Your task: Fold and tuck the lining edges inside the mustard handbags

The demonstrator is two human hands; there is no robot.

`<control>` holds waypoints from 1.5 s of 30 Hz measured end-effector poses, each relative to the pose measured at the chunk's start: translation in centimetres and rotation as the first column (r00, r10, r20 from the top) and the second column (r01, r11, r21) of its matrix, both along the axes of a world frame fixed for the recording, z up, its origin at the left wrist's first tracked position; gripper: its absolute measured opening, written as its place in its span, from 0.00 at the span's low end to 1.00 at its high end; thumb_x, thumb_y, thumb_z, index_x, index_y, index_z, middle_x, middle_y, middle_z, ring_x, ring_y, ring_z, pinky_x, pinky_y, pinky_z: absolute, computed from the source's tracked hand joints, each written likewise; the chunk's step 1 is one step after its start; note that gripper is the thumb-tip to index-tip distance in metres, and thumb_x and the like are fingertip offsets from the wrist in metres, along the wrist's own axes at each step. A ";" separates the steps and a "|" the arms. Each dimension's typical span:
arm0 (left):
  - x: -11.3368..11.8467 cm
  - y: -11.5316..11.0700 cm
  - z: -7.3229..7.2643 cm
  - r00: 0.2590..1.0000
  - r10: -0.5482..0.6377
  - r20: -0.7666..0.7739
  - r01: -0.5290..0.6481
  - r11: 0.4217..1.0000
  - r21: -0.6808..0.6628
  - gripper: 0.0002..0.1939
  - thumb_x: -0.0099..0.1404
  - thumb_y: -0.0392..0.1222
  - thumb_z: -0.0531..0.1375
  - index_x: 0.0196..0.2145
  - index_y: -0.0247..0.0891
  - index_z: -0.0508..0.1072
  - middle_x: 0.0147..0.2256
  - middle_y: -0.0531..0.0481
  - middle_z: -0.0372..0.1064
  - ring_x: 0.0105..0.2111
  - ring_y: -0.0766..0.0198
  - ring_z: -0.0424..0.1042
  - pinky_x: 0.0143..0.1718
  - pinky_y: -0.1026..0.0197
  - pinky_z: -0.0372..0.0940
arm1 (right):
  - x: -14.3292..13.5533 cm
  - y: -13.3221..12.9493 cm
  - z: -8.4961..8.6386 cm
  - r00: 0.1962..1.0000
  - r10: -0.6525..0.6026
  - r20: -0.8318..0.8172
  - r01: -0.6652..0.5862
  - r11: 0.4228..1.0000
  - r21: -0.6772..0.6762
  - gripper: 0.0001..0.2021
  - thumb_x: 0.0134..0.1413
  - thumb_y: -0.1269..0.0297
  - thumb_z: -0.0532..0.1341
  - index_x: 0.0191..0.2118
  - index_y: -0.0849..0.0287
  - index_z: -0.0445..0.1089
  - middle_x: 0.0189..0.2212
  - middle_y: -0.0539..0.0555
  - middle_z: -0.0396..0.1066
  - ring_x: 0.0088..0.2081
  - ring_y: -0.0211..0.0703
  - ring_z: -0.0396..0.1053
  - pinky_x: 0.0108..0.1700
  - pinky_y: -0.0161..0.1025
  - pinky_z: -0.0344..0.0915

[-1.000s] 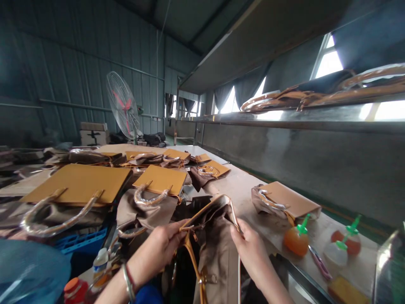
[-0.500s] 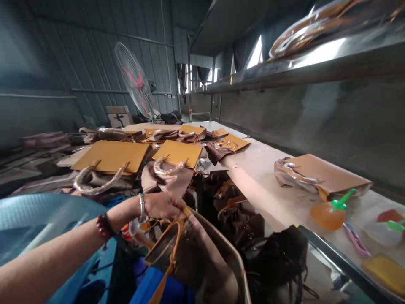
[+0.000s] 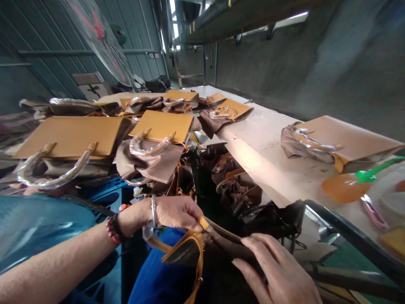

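Plainly, the bag (image 3: 218, 253) lies between both hands (image 3: 179, 212) (image 3: 280, 270).

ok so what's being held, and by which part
The left hand pinches a bag by its tan-trimmed rim; the right hand is at the rim, grip unclear.

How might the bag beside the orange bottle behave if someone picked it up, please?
Its flat tan panel would probably stay stiff, while its crumpled brown fabric likely sags. The shiny wrapped handle may feel slippery.

Smooth leather-like strap (image 3: 200, 255) — faintly glossy, handles (image 3: 82, 162) wrapped in shiny clear plastic, ridged metal wall (image 3: 136, 29)
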State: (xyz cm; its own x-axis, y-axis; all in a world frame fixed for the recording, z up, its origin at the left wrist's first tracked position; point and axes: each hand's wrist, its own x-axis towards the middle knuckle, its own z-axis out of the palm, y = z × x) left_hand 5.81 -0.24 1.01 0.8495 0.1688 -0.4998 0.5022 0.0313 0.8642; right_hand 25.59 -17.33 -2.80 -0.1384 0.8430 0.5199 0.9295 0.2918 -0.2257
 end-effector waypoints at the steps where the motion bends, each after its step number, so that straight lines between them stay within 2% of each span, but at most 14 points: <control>1: 0.1 -0.1 0.0 1.000 0.004 0.003 -0.004 1.000 -0.031 0.12 0.56 0.39 0.56 0.37 0.33 0.73 0.28 0.52 0.70 0.28 0.69 0.65 0.33 0.69 0.60 | -0.6 0.8 0.2 0.999 0.021 -0.048 -0.024 0.998 -0.051 0.08 0.56 0.61 0.52 0.36 0.58 0.65 0.30 0.54 0.67 0.31 0.40 0.66 0.33 0.36 0.61; 5: 0.7 -0.6 1.1 1.000 0.001 -0.024 -0.003 0.997 -0.076 0.17 0.55 0.33 0.52 0.42 0.37 0.70 0.29 0.55 0.69 0.27 0.71 0.64 0.31 0.72 0.59 | -2.4 2.7 -0.3 0.985 -0.013 -0.174 -0.019 0.983 -0.182 0.08 0.55 0.64 0.53 0.26 0.57 0.61 0.25 0.51 0.61 0.27 0.41 0.61 0.29 0.38 0.58; 7: 0.9 -0.8 1.9 0.993 -0.006 -0.119 0.019 0.994 0.108 0.17 0.54 0.32 0.50 0.40 0.38 0.72 0.24 0.57 0.66 0.23 0.72 0.61 0.24 0.73 0.56 | -2.8 3.0 -0.8 0.982 -0.038 -0.187 0.000 0.979 -0.203 0.08 0.55 0.65 0.52 0.26 0.57 0.61 0.25 0.51 0.60 0.27 0.41 0.59 0.30 0.39 0.57; 9: 1.0 -0.9 2.5 0.982 0.000 -0.191 0.068 0.936 0.346 0.17 0.53 0.32 0.49 0.37 0.37 0.73 0.21 0.57 0.64 0.21 0.72 0.60 0.21 0.74 0.53 | -2.9 3.2 -1.2 0.980 -0.056 -0.193 0.011 0.973 -0.229 0.06 0.54 0.66 0.53 0.27 0.57 0.61 0.26 0.51 0.60 0.28 0.42 0.59 0.31 0.39 0.57; 11: 1.0 -0.9 2.7 0.977 0.004 -0.212 0.097 0.881 0.463 0.17 0.52 0.32 0.49 0.37 0.38 0.73 0.21 0.56 0.63 0.22 0.71 0.60 0.20 0.73 0.52 | -3.0 3.2 -1.3 0.977 -0.071 -0.200 0.019 0.968 -0.250 0.05 0.54 0.65 0.53 0.29 0.56 0.62 0.27 0.52 0.61 0.30 0.43 0.59 0.31 0.39 0.57; 15: 1.0 -0.8 2.7 0.980 0.015 -0.200 0.046 0.955 0.294 0.22 0.51 0.32 0.50 0.45 0.42 0.68 0.23 0.57 0.65 0.20 0.73 0.59 0.17 0.73 0.49 | -3.0 3.0 -1.4 0.970 -0.082 -0.231 0.024 0.970 -0.242 0.08 0.55 0.66 0.51 0.27 0.57 0.61 0.26 0.51 0.60 0.28 0.41 0.59 0.30 0.37 0.55; 18: 1.1 -1.1 2.2 0.977 0.068 -0.200 -0.033 0.985 0.171 0.27 0.52 0.39 0.58 0.51 0.42 0.61 0.31 0.56 0.69 0.25 0.70 0.65 0.21 0.73 0.55 | -3.0 2.9 -1.4 0.968 -0.097 -0.230 0.045 0.973 -0.225 0.10 0.56 0.68 0.49 0.25 0.57 0.60 0.24 0.51 0.60 0.27 0.39 0.58 0.29 0.36 0.54; 20: 1.3 -1.3 1.6 0.982 0.088 -0.167 -0.055 0.980 0.191 0.27 0.52 0.44 0.60 0.51 0.42 0.62 0.36 0.54 0.70 0.32 0.66 0.67 0.29 0.71 0.60 | -3.1 2.9 -1.5 0.969 -0.099 -0.227 0.047 0.974 -0.222 0.10 0.56 0.68 0.49 0.24 0.57 0.60 0.24 0.51 0.59 0.27 0.39 0.58 0.29 0.36 0.53; 22: 1.4 -1.5 1.0 0.996 0.044 -0.083 -0.018 0.958 0.286 0.19 0.57 0.44 0.56 0.47 0.42 0.67 0.37 0.54 0.70 0.36 0.66 0.68 0.36 0.69 0.61 | -3.1 2.9 -1.5 0.968 -0.096 -0.230 0.046 0.976 -0.211 0.11 0.56 0.68 0.49 0.24 0.58 0.60 0.24 0.51 0.59 0.26 0.39 0.57 0.28 0.36 0.52; 26: 1.6 -1.6 0.1 0.999 -0.043 0.001 0.040 0.917 0.396 0.13 0.62 0.40 0.51 0.43 0.44 0.70 0.36 0.54 0.69 0.36 0.68 0.67 0.40 0.69 0.59 | -3.3 3.0 -1.6 0.966 -0.103 -0.236 0.054 0.977 -0.205 0.11 0.56 0.68 0.49 0.23 0.58 0.59 0.23 0.51 0.58 0.26 0.39 0.56 0.28 0.36 0.51; 29: 1.6 -1.6 -0.4 1.000 0.001 0.004 -0.002 0.943 0.332 0.13 0.61 0.40 0.52 0.43 0.41 0.71 0.36 0.53 0.69 0.36 0.67 0.67 0.40 0.68 0.60 | -3.2 3.1 -1.6 0.962 -0.140 -0.234 0.090 0.973 -0.213 0.12 0.57 0.68 0.49 0.23 0.58 0.59 0.23 0.50 0.58 0.26 0.38 0.56 0.29 0.36 0.50; 34: 1.6 -1.8 -1.2 0.993 0.113 -0.024 -0.111 0.989 0.098 0.14 0.61 0.43 0.52 0.40 0.35 0.71 0.33 0.50 0.70 0.35 0.64 0.68 0.39 0.65 0.62 | -3.1 3.3 -2.0 0.960 -0.182 -0.213 0.133 0.965 -0.227 0.11 0.56 0.67 0.50 0.23 0.58 0.59 0.23 0.50 0.58 0.26 0.39 0.56 0.30 0.36 0.50; 41: 1.8 -1.9 -2.0 0.977 0.206 -0.046 -0.202 0.976 0.078 0.14 0.59 0.43 0.54 0.39 0.33 0.72 0.34 0.48 0.71 0.36 0.61 0.69 0.39 0.63 0.63 | -3.0 3.6 -2.4 0.958 -0.212 -0.193 0.159 0.953 -0.257 0.09 0.54 0.68 0.53 0.23 0.58 0.59 0.23 0.49 0.59 0.26 0.39 0.57 0.30 0.36 0.50; 45: 1.9 -2.0 -1.8 0.979 0.190 -0.079 -0.191 0.981 -0.014 0.15 0.59 0.43 0.54 0.40 0.31 0.71 0.36 0.46 0.71 0.36 0.61 0.69 0.38 0.64 0.63 | -2.9 3.7 -2.6 0.957 -0.225 -0.182 0.176 0.952 -0.253 0.09 0.53 0.69 0.53 0.22 0.58 0.59 0.23 0.49 0.59 0.26 0.38 0.56 0.29 0.36 0.49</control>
State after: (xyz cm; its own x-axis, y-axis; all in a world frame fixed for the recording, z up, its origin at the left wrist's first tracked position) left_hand 7.75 -2.23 -0.82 0.7619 0.3125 -0.5674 0.5500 0.1505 0.8215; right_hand 22.66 -13.65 -5.41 0.1351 0.9423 0.3064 0.8890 0.0212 -0.4573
